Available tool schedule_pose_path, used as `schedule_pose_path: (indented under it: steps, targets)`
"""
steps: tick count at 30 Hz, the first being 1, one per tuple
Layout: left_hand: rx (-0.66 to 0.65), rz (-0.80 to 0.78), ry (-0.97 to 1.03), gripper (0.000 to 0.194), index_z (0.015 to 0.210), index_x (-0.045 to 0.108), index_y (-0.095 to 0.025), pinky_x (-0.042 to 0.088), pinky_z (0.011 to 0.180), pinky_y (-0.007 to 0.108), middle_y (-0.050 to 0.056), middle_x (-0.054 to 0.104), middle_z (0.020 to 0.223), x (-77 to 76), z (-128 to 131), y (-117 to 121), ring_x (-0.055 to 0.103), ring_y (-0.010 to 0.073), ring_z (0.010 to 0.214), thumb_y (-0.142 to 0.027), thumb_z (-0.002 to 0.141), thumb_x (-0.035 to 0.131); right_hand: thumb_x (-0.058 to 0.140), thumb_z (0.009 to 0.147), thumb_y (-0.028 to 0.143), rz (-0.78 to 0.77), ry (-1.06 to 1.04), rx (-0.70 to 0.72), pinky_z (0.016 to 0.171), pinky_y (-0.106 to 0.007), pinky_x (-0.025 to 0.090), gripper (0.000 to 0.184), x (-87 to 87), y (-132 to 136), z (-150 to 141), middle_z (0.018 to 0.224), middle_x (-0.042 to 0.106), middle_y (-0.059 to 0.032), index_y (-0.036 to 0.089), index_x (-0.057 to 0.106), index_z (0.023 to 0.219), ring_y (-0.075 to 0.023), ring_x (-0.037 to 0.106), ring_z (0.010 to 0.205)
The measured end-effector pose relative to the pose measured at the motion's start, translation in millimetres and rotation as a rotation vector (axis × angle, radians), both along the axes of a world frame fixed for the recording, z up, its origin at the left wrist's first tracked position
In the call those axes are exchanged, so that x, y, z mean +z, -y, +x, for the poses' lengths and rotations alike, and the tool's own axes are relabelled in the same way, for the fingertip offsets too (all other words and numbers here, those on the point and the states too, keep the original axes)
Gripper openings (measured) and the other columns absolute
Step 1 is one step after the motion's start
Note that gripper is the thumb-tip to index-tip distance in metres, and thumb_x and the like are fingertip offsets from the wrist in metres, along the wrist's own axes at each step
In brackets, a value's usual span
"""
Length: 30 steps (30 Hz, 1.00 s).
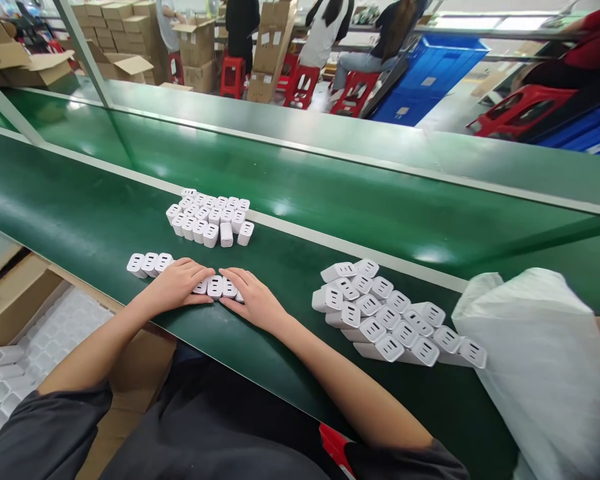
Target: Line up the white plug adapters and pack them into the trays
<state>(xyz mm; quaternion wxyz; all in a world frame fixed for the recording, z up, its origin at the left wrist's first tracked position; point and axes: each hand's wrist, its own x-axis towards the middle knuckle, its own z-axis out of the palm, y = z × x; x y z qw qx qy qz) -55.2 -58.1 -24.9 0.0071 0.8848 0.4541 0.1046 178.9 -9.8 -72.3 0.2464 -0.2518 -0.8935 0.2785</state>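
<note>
A short row of white charger adapters stands on the green work surface close to its near edge. My left hand is closed over the left part of this row, thumb in front and fingers behind. My right hand wraps the right end the same way, its fingertips almost meeting those of the left. Both palms hide some of the adapters. Three more adapters stand just left of my left hand. Dark slots show on their upward faces.
Behind my hands is a cluster of adapters; a larger leaning group lies right, beside a white plastic bag. A carton of white pieces sits below left. Metal posts rise far left. Seated people and red stools are beyond.
</note>
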Motion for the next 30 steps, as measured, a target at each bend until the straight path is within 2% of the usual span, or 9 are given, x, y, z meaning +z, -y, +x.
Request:
schedule_pose_path:
  steps: [3, 7, 9, 12, 16, 23, 25, 27, 30]
  targets:
    - [-0.022, 0.030, -0.040, 0.064, 0.126, 0.055, -0.011, 0.046, 0.097, 0.042, 0.013, 0.068, 0.118, 0.7, 11.2, 1.9, 0.064, 0.0267, 0.104, -0.064, 0.091, 0.053, 0.061, 0.086, 0.023, -0.159, -0.151, 0.060, 0.117, -0.051, 0.037, 0.069, 1.5, 0.0, 4.6, 0.147, 0.044, -0.0121, 0.026, 0.035, 0.150, -0.0282, 0.041, 0.140]
    - [0.005, 0.083, -0.052, 0.076, 0.127, 0.054, -0.008, 0.048, 0.088, 0.039, 0.016, 0.065, 0.122, -5.0, 35.4, -0.4, 0.064, 0.0271, 0.105, -0.072, 0.087, 0.049, 0.058, 0.072, 0.009, -0.456, -0.304, 0.182, 0.122, -0.055, 0.022, 0.093, 3.8, -8.5, 23.7, 0.160, 0.027, -0.0074, 0.032, 0.022, 0.155, -0.0271, 0.024, 0.150]
    - [0.045, 0.085, -0.079, 0.079, 0.132, 0.052, -0.010, 0.048, 0.080, 0.038, 0.016, 0.064, 0.125, -8.0, 46.7, -3.2, 0.064, 0.0273, 0.104, -0.075, 0.087, 0.047, 0.058, 0.071, 0.009, -0.621, -0.364, 0.204, 0.122, -0.055, 0.021, 0.095, 0.2, -13.8, 30.5, 0.161, 0.027, -0.0061, 0.035, 0.020, 0.155, -0.0262, 0.023, 0.151]
    - [0.083, 0.049, -0.144, 0.070, 0.131, 0.054, -0.014, 0.044, 0.068, 0.035, 0.012, 0.067, 0.116, -10.3, 56.6, -7.0, 0.065, 0.0253, 0.093, -0.071, 0.090, 0.045, 0.061, 0.072, 0.013, -0.805, -0.399, 0.210, 0.120, -0.051, 0.028, 0.093, -9.2, -18.0, 32.0, 0.159, 0.031, -0.0085, 0.033, 0.022, 0.154, -0.0250, 0.027, 0.150]
    - [0.050, 0.040, -0.112, 0.068, 0.133, 0.054, -0.017, 0.041, 0.064, 0.033, 0.012, 0.068, 0.116, -11.0, 60.5, -8.9, 0.064, 0.0238, 0.088, -0.070, 0.091, 0.044, 0.057, 0.081, 0.018, -0.849, -0.362, 0.205, 0.119, -0.047, 0.033, 0.082, -18.5, -17.3, 26.9, 0.157, 0.035, -0.0114, 0.029, 0.022, 0.155, -0.0227, 0.038, 0.145]
    - [0.023, 0.007, -0.050, 0.057, 0.124, 0.063, -0.019, 0.043, 0.064, 0.031, 0.012, 0.071, 0.102, -14.6, 63.6, -10.6, 0.066, 0.0240, 0.086, -0.064, 0.095, 0.042, 0.050, 0.082, 0.014, -0.777, -0.342, 0.170, 0.117, -0.047, 0.038, 0.079, -15.3, -15.8, 26.1, 0.154, 0.039, -0.0125, 0.026, 0.022, 0.154, -0.0211, 0.039, 0.144]
    - [0.061, -0.029, 0.037, 0.057, 0.123, 0.065, -0.020, 0.045, 0.066, 0.030, 0.011, 0.071, 0.099, -11.4, 59.6, -11.6, 0.066, 0.0232, 0.085, -0.065, 0.094, 0.044, 0.050, 0.078, 0.013, -0.789, -0.376, 0.137, 0.117, -0.047, 0.039, 0.080, -10.1, -17.1, 26.6, 0.152, 0.042, -0.0122, 0.025, 0.024, 0.153, -0.0213, 0.042, 0.142]
    - [0.170, -0.080, 0.248, 0.060, 0.124, 0.064, -0.022, 0.049, 0.072, 0.032, 0.010, 0.071, 0.104, -4.6, 53.9, -11.9, 0.066, 0.0231, 0.089, -0.069, 0.090, 0.049, 0.049, 0.075, 0.013, -0.773, -0.448, 0.062, 0.118, -0.048, 0.038, 0.079, -3.2, -19.5, 28.1, 0.148, 0.046, -0.0110, 0.025, 0.029, 0.150, -0.0211, 0.044, 0.140]
    - [0.393, -0.243, 0.842, 0.070, 0.124, 0.060, -0.022, 0.052, 0.079, 0.035, 0.009, 0.069, 0.109, 9.2, 48.8, -10.1, 0.065, 0.0236, 0.093, -0.078, 0.082, 0.052, 0.050, 0.078, 0.015, -0.732, -0.556, -0.061, 0.114, -0.049, 0.043, 0.066, 5.8, -22.8, 31.5, 0.139, 0.054, -0.0103, 0.026, 0.039, 0.142, -0.0215, 0.053, 0.132]
